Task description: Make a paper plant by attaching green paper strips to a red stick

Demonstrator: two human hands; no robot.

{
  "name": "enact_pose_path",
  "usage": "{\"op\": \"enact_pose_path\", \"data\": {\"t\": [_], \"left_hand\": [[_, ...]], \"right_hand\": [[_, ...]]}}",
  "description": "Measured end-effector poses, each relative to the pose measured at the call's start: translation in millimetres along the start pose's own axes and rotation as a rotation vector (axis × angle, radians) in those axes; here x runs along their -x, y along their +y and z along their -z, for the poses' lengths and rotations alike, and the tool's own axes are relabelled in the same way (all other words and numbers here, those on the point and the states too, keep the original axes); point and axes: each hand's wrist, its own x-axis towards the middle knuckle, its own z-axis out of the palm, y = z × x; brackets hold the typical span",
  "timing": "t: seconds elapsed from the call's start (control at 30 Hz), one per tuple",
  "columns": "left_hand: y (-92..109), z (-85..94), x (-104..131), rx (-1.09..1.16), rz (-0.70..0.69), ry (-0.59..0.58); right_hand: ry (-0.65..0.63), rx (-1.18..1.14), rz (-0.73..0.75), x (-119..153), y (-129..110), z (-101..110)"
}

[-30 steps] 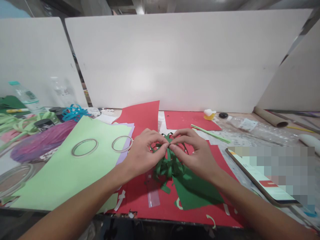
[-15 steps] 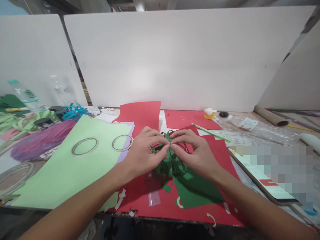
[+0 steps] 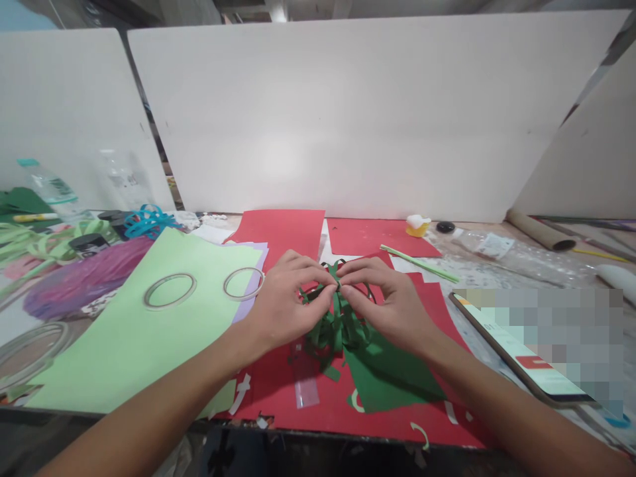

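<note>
Green looped paper strips are bunched over red paper at the middle of the table. My left hand pinches the top of the bunch between thumb and fingertips from the left. From the right, my right hand pinches the same spot, its fingertips nearly touching the left ones. Below my right hand a flat green sheet lies on the red paper. A clear plastic strip rests just left of the green sheet.
Light green paper bears two tape rings on the left. Bottles, purple plastic and blue paper loops stand behind. A phone, cardboard tube and clear bottle are at right.
The red sheet at the back centre has shifted and lies flatter. The red paper edge beside my right hand sits slightly lower. Both hands keep their pinch with hardly any movement.
</note>
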Motion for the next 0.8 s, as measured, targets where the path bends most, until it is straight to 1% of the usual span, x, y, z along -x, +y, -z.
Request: {"op": "enact_pose_path", "data": {"t": [0.17, 0.43, 0.57, 0.8], "left_hand": [[-0.5, -0.9, 0.6, -0.019, -0.003, 0.026], [-0.7, -1.2, 1.1, -0.019, 0.043, -0.010], [0.9, -1.1, 1.5, -0.016, 0.080, -0.009], [4.8, 0.9, 1.7, 0.018, 0.160, 0.001]], "right_hand": [[0.012, 0.021, 0.026, -0.1, 1.2, -0.6], [0.011, 0.031, 0.036, 0.3, 2.0, -1.1], [0.017, 0.054, 0.049, 0.7, 1.2, -1.8], [0.044, 0.120, 0.164, 1.5, -1.3, -3.3]]}}
